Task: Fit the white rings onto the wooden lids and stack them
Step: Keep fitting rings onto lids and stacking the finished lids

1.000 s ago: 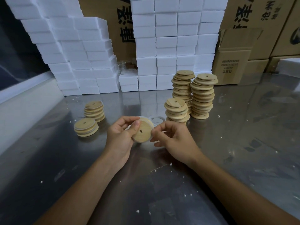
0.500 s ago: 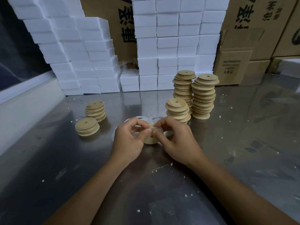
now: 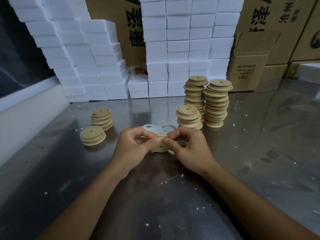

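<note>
Two bare hands are seen nearest the camera, meeting over a steel table (image 3: pixel 259 161) that is flecked with white crumbs. One wooden lid (image 3: pixel 160 148) is held between them, tilted up on edge with its centre hole facing the camera; it is pinched at its upper rim by the curled thumb and fingers of the left hand (image 3: pixel 133 146) and by those of the right hand (image 3: pixel 188 146), both thumbs pressed close together at the top of the rim. Whether a white ring is already seated on this lid cannot be told. Just behind the hands, two loose white rings (image 3: pixel 156 128) can be made out lying flat on the table, partly hidden by the fingers. Five stacks of wooden lids are counted in all. To the left, well apart from the hands, two low stacks stand near each other: a nearer one (image 3: pixel 92 135) and a slightly taller one (image 3: pixel 101 118) behind it. To the right, a short stack (image 3: pixel 188 117) stands just beyond the right hand, and two tall stacks rise behind it, side by side and almost touching, one on the left (image 3: pixel 195 94) and one on the right (image 3: pixel 217 103). Farthest back, two walls of white foam blocks (image 3: pixel 178 49) are piled against cardboard boxes (image 3: pixel 249 70) printed with dark characters.
</note>
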A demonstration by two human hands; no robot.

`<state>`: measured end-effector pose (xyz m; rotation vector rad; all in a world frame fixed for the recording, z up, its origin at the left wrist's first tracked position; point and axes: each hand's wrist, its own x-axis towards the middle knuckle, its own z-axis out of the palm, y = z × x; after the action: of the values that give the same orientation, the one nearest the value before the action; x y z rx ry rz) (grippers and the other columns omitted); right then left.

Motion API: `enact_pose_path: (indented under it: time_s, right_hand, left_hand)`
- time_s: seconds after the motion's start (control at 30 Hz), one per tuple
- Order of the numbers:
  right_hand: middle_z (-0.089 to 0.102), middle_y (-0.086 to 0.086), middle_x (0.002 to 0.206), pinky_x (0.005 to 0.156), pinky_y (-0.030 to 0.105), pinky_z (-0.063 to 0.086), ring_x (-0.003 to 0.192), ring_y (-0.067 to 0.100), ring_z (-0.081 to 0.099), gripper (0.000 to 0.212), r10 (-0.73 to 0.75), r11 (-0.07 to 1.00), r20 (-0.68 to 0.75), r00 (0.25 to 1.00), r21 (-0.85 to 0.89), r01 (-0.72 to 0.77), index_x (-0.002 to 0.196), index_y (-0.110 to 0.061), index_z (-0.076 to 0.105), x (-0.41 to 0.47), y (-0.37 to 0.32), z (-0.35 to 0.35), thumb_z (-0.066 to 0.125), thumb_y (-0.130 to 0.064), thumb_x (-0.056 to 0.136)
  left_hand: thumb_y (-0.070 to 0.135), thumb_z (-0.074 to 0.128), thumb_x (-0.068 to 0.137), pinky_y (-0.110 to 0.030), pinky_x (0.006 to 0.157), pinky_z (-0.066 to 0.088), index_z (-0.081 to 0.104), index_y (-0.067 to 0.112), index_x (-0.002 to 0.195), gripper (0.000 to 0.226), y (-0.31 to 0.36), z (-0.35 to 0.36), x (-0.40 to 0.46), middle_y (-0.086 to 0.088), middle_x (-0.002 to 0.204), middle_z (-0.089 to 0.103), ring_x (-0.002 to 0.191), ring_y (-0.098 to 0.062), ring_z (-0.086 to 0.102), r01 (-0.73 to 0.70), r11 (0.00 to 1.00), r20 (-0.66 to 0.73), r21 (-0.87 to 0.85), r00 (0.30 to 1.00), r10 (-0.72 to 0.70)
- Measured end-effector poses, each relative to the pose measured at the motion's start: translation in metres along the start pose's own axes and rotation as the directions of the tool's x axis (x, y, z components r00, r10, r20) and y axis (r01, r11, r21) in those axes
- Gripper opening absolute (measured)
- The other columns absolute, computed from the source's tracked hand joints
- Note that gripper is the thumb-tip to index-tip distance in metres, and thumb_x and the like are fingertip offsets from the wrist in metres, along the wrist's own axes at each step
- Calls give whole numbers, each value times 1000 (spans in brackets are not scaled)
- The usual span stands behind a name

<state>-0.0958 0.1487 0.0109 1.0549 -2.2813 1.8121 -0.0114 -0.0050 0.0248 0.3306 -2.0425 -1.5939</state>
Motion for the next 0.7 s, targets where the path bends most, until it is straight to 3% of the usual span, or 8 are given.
enact_pose_path:
  time_s: [0.1,0.23,0.43,0.6,0.7]
  right_hand:
    - [74,-4,81,83,37,59,81,11,71,6,19,999,-4,1000,33,-19,79,-11,74,1,1,-1,77,-9,84]
    - [75,-1,84,82,37,59,81,10,71,5,-6,1000,13,1000,17,6,82,-6,73,1,2,-1,77,-8,85]
    - [75,0,85,84,40,59,81,13,71,5,8,1000,22,1000,30,-9,82,-5,73,2,2,-2,77,-7,85]
    - [74,-5,83,82,35,58,80,12,71,16,93,995,50,994,-25,-92,76,-20,72,3,8,-5,78,-8,84]
    - [74,-3,77,78,38,60,74,18,71,16,166,985,84,982,-55,-162,74,-20,72,3,13,-6,79,-9,83]
  left_hand:
    - [5,80,75,-24,67,58,75,18,66,17,-2,-3,1,-3,80,76,75,-15,73,75,994,17,-79,997,-74]
    - [3,78,75,-21,65,56,76,20,66,19,-3,-5,2,-2,79,76,73,-12,72,97,989,23,-110,995,-95]
    - [-3,75,74,-26,71,58,74,9,64,16,-3,-12,4,-11,84,75,83,-23,73,202,950,56,-238,979,-194]
    - [-7,70,81,-27,74,60,72,7,65,21,-10,-13,5,-17,84,73,86,-26,72,234,948,29,-217,972,-234]
    - [-11,69,81,-25,72,60,70,2,70,17,-15,-14,5,-20,88,73,86,-29,73,217,967,-14,-135,975,-221]
